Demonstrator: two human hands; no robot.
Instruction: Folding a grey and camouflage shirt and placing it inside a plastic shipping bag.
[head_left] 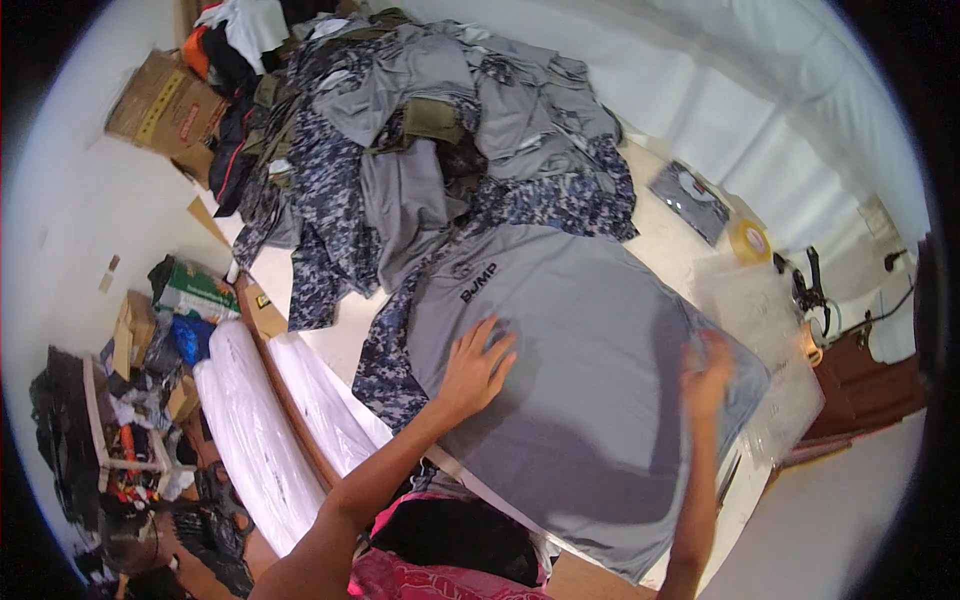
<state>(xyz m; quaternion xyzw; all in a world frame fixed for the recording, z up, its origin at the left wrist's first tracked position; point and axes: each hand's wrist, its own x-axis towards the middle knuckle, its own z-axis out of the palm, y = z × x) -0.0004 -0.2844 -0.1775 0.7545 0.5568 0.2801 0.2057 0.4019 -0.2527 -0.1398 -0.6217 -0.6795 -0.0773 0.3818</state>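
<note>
A grey shirt (570,400) with dark lettering and a blue camouflage sleeve (385,365) lies spread over the white table in front of me. My left hand (480,368) rests on the shirt's left part, fingers apart and holding nothing. Over by the right edge of the shirt is my right hand (706,372), touching or just above the cloth. Motion smears its fingers, so I cannot make out whether they grip the fabric. Behind the shirt rises a large heap of grey and camouflage garments (420,80).
On the table's right are a folded garment in clear plastic (690,200), a tape roll (748,242), clear plastic bags (775,400) and a black clamp-like tool (805,285). Wrapped white rolls (255,430) lean at the left, beside floor clutter. A cardboard box (165,105) stands far left.
</note>
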